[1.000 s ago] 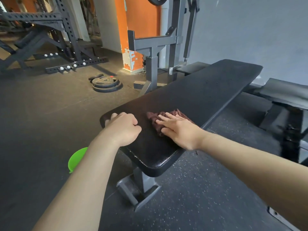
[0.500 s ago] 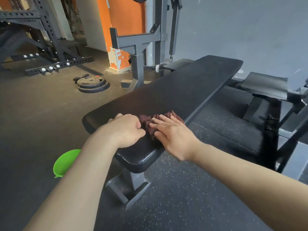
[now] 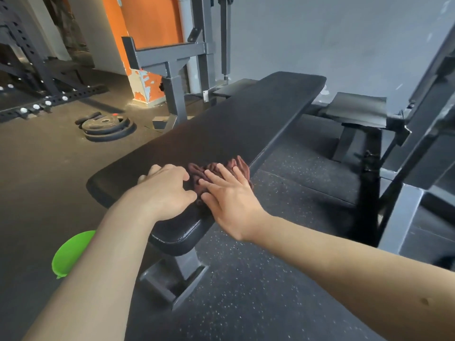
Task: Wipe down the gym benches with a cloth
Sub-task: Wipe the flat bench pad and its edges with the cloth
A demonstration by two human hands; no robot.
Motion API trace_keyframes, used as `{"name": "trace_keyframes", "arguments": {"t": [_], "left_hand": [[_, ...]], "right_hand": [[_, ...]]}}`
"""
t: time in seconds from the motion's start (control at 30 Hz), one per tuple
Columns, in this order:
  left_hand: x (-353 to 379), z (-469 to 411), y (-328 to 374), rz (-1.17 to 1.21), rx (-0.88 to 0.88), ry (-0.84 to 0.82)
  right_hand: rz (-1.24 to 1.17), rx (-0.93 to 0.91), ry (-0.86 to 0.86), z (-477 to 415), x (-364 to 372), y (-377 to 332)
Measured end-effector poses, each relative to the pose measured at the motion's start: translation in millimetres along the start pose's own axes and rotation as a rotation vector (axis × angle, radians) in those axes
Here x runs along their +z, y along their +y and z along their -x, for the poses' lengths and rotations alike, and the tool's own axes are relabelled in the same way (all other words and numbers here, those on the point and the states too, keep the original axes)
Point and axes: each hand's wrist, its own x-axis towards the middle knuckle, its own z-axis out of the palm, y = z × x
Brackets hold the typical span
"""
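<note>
Since a second ago the right hand (image 3: 229,200) has dragged the crumpled dark maroon cloth (image 3: 236,164) nearer along the pad, so that cloth and hand now lie right against the left hand (image 3: 167,190), where before a strip of bare pad showed between them. Dark speckled rubber floor (image 3: 246,291) spreads under everything. On it stands the long black padded flat bench (image 3: 234,124), which runs from the near left to the far right on a grey steel foot. Beyond its far left side rise a grey steel upright rack (image 3: 177,70) and an orange pillar with peeling paint (image 3: 147,33). A black perforated steel rack (image 3: 37,77) stands at the far left. To the right, well apart from the bench, sits a second, shorter dark pad on a grey frame (image 3: 357,109). A stack of black round weight plates (image 3: 105,126) lies on the floor to the far left. A bright green round plastic dish (image 3: 71,252) shows near left, partly hidden by the left forearm. The left hand rests on the near end of the pad as a loose fist, knuckles up, with its thumb tip at the cloth's edge. The right hand lies flat with straight, spread fingers and presses the cloth onto the pad at its right edge, near that same end.
</note>
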Motion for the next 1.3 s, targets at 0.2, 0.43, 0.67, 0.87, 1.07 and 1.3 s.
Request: {"name": "trace_keyframes", "arguments": {"t": [0.2,0.43,0.67,0.87,1.07,1.3], "left_hand": [[2.9,-4.3,-2.0,0.051,0.0,-0.06],[5.1,-1.7,-2.9,0.061,-0.002,-0.053],[4.2,-13.8,-6.7,0.043,0.016,-0.056],[6.1,-22.7,-14.9,0.061,0.032,-0.08],[9.2,-21.0,-16.1,0.057,0.033,-0.082],[4.5,-26.1,-17.6,0.056,0.011,-0.099]], "right_hand": [[0.031,0.032,0.014,-35.1,-21.2,55.6],[0.19,0.219,-0.133,-69.7,-15.6,54.0],[-0.062,-0.107,-0.132,-10.1,-12.3,23.2],[0.086,0.116,-0.223,-67.4,-30.7,72.9],[0.202,0.388,-0.329,-108.8,-20.3,80.9],[0.034,0.01,-0.253,-62.3,-18.0,34.7]]}}
